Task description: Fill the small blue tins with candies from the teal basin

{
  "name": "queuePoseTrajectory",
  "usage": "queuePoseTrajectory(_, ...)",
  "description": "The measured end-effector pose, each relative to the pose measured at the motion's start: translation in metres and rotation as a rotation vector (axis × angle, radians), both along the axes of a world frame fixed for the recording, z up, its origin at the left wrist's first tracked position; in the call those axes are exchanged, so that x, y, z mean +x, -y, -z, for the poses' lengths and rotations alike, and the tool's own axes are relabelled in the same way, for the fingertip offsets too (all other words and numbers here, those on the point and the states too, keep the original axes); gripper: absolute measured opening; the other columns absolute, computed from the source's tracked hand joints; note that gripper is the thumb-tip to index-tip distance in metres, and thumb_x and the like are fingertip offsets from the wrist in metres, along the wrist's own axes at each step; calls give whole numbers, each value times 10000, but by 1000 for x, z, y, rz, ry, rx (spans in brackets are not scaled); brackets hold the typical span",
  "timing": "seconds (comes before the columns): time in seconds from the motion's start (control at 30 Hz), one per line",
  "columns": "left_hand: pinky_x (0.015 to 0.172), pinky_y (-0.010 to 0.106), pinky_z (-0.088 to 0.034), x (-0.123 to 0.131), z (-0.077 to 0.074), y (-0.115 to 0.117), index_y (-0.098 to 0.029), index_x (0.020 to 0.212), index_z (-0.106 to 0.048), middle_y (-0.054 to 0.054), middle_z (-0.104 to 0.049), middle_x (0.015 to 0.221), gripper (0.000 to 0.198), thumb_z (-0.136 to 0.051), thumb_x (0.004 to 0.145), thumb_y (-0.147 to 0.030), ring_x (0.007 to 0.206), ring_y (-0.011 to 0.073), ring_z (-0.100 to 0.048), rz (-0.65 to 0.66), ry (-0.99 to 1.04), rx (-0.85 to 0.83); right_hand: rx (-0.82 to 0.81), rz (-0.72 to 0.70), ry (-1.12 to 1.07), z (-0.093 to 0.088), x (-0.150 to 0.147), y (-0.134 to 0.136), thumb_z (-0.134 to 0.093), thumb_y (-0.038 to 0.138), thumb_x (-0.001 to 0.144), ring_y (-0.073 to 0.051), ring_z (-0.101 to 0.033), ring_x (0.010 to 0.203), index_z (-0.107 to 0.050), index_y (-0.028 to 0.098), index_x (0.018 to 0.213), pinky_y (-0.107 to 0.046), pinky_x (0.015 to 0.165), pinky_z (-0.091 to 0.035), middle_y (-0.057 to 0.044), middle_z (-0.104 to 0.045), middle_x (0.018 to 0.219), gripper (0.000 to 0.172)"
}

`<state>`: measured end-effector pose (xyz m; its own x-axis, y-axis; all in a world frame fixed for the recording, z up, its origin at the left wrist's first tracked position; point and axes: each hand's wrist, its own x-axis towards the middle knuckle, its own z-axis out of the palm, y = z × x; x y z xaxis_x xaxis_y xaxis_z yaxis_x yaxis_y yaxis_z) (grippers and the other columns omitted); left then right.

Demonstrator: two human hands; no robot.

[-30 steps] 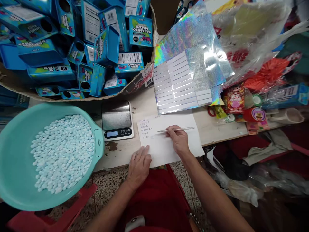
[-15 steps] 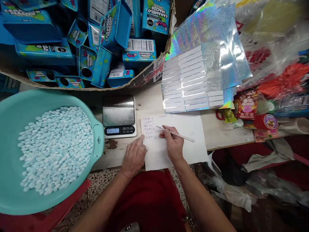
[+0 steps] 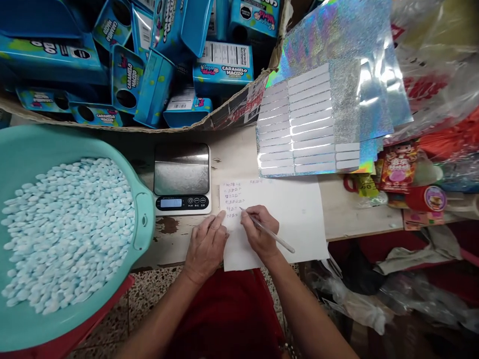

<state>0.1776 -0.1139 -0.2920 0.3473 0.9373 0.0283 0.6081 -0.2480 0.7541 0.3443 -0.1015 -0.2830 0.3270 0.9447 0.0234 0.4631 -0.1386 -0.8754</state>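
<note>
A sheet of white paper (image 3: 299, 214) with several handwritten lines at its upper left lies on the table. My right hand (image 3: 260, 232) grips a slim pen (image 3: 275, 235), its tip touching or just over the paper beside the lower lines. Flat at the paper's left edge rests my left hand (image 3: 207, 244), its fingers extended and holding nothing. Above that hand sits a digital scale (image 3: 182, 172) with nothing on its metal plate; its display is lit.
At the left stands a turquoise basin (image 3: 144, 219) full of pale blue candies. A cardboard box (image 3: 220, 117) of blue candy cartons is behind the scale. Shiny label sheets (image 3: 310, 124) lie upper right. Small packets (image 3: 398, 167) and plastic bags crowd the right side.
My right hand and the pen have moved down the page, toward the lower written lines. The view has shifted slightly closer; my left hand still rests at the paper's edge.
</note>
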Motion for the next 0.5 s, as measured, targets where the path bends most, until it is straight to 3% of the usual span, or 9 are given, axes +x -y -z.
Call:
queuePoseTrajectory(0.33, 998, 404, -296, 1, 2, 1, -245, 1111, -588, 55, -483, 1389, 248, -530, 870, -227, 1267, 277, -432, 83, -206, 151, 126, -105, 228, 0, 1, -5, -562, 239, 845, -119, -572, 595, -577, 237, 772, -246, 575, -457, 11, -621, 658, 74)
queuePoseTrajectory(0.5, 926, 387, -348, 3, -3, -1, -218, 1056, -595, 59, -509, 1368, 207, -557, 853, -209, 1211, 279, -479, 105, -329, 337, 196, -128, 281, 0, 1, -8, -569, 190, 833, -110, -576, 586, -557, 221, 781, -221, 560, -459, 13, -617, 652, 62)
